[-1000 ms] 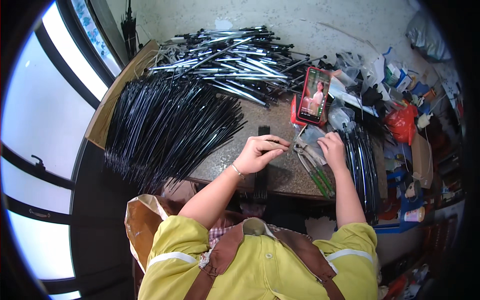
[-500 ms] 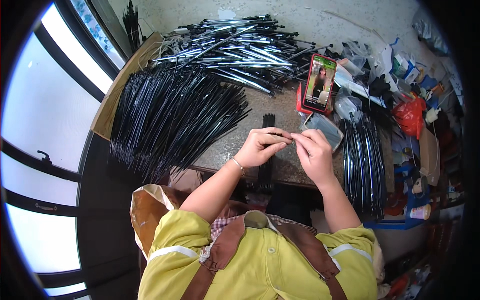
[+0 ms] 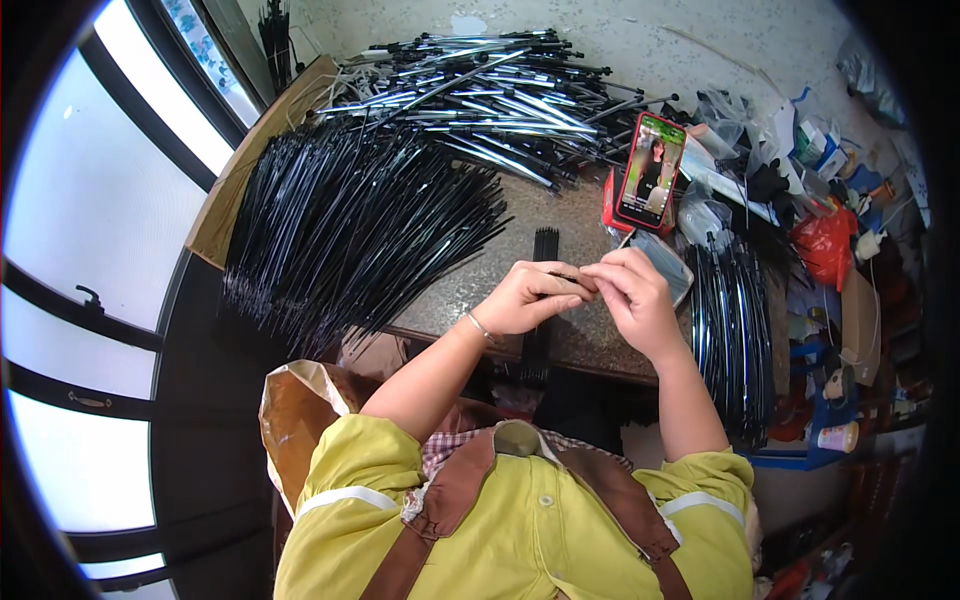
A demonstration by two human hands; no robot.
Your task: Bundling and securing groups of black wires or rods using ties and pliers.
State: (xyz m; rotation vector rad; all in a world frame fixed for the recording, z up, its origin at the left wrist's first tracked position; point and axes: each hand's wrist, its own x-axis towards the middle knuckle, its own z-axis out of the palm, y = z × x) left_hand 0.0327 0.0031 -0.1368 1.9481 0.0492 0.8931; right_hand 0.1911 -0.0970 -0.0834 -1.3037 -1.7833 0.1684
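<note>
Over the near edge of the table, my left hand and my right hand meet fingertip to fingertip. Both are closed in a pinch; whatever lies between the fingers is too small and too covered to name. A flat bundle of thin black rods lies under my left hand, its far end on the table and its near end past the edge. To the left spreads a large fanned pile of thin black rods. A smaller bunch of dark shiny rods lies right of my right hand.
A heap of silvery and black rods covers the back of the table. A phone playing a video leans on a red box. Plastic bags, one red, clutter the right. A wooden board edges the left.
The whole view has shifted slightly, with the things on the table appearing a little further right. My hands stay pinched together above the bundle, the fingers only slightly moved.
</note>
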